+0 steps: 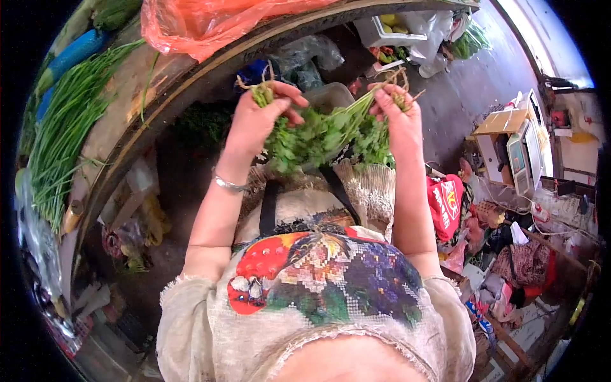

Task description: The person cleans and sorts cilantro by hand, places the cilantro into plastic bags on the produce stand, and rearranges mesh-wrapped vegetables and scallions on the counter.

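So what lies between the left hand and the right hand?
Leafy greens fill the stretch between the left hand and the right hand, as the head view shows.

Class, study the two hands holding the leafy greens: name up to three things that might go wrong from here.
1. The leaves bunch together between the left hand and right hand, so pulling the hands apart may tear some.
2. Thin stems fan out from the right hand; a loose one might slip free.
3. The foliage hangs by the ruffled cloth, so stray bits could catch there.
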`<state>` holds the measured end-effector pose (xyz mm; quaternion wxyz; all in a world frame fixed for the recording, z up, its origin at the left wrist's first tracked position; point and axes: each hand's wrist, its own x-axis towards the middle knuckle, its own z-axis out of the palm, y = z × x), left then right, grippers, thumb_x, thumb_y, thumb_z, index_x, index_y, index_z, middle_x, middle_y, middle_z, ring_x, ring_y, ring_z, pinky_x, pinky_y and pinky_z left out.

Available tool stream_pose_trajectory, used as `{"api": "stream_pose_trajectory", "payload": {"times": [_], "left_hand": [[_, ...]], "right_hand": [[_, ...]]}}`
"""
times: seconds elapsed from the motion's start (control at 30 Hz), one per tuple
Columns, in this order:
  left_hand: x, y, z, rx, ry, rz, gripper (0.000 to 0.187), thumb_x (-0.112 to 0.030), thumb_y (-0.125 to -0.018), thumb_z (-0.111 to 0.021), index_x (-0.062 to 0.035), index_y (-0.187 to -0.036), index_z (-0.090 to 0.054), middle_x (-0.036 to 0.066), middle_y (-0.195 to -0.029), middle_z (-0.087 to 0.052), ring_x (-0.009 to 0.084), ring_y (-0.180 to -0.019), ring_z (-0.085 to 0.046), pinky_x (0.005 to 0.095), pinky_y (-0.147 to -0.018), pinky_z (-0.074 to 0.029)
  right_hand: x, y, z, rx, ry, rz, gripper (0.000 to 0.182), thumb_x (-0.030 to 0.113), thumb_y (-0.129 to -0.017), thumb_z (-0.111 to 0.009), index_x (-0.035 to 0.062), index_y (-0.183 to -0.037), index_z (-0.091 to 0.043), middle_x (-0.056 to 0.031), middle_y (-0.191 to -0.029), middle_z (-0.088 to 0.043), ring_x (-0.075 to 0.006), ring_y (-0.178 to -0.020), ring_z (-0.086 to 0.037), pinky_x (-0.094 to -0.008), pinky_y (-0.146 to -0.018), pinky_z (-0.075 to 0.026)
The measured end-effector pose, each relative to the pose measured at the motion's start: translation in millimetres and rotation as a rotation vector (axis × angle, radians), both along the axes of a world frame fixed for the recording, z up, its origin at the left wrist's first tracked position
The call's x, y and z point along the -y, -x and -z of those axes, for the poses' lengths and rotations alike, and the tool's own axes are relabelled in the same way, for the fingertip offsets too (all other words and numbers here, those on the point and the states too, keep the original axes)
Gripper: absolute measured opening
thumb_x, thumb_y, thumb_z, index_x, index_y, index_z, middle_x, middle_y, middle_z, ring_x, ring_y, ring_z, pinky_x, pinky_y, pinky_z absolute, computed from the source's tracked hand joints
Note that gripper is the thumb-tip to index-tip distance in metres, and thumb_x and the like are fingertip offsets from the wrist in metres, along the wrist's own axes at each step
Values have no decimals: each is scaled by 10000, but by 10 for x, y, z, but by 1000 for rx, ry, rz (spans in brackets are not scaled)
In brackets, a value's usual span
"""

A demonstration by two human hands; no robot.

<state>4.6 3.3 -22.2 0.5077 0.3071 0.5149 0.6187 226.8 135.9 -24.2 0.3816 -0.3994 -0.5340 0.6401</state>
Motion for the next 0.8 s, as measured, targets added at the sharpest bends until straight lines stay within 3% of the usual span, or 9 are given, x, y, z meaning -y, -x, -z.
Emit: {"api": "stream_pose_trajectory", "payload": {"times": [0.03,0.13,0.23,0.33,0.4,0.53,0.63,0.8], "left_hand": [[12,41,-11,-158,-24,-36,150,-43,-900,-528,18,-993,-628,124,-916,-682,133,-671,-611,264,-629,-518],[33,28,-82,-786,87,-214,173,-66,-916,-535,6,-1036,-636,60,-902,-681,85,-665,-584,223,-619,-472],[-36,-28,11,-694,-49,-167,179,-87,-906,-564,-4,-1046,-639,29,-892,-680,66,-656,-565,207,-600,-446],[-98,-151,-119,-367,106,45,220,-110,-865,-630,2,-1054,-648,41,-901,-680,57,-620,-532,198,-560,-423],[-154,-271,-154,-188,58,96,295,-109,-842,-666,9,-1110,-634,33,-878,-660,58,-608,-513,201,-546,-418],[-185,-304,-173,-176,49,145,329,-113,-828,-692,12,-1125,-627,9,-863,-629,59,-618,-510,201,-556,-419],[-179,-258,-105,-150,55,149,332,-109,-827,-694,7,-1130,-626,0,-863,-622,60,-635,-513,198,-571,-421],[-137,-177,-93,-99,20,99,291,-98,-839,-673,6,-1108,-640,-9,-858,-632,56,-644,-514,191,-587,-423]], "right_hand": [[-45,-50,-15,-10,13,-11,155,155,-874,-678,55,-992,-678,5,-837,-683,-61,-641,-575,-191,-576,-426],[-82,-81,-44,-49,43,-16,167,159,-867,-688,43,-986,-675,7,-838,-681,-58,-634,-570,-187,-563,-414],[-39,-22,-24,-3,46,-92,152,133,-870,-671,29,-980,-683,12,-780,-649,-58,-636,-554,-201,-562,-408],[74,100,-11,-10,88,-154,135,110,-838,-705,37,-948,-679,13,-758,-641,-60,-611,-547,-201,-549,-406],[162,187,-86,12,109,-181,117,94,-812,-730,47,-900,-668,26,-717,-616,-53,-583,-530,-201,-530,-394],[244,272,-115,0,106,-289,113,125,-818,-734,54,-854,-653,50,-668,-572,-39,-562,-507,-190,-504,-359],[276,271,-159,123,122,-332,162,178,-827,-733,51,-907,-671,50,-656,-577,-38,-543,-498,-192,-499,-345],[297,193,-35,123,174,-436,207,148,-803,-754,56,-972,-678,41,-703,-615,-28,-558,-495,-188,-504,-340]]}}
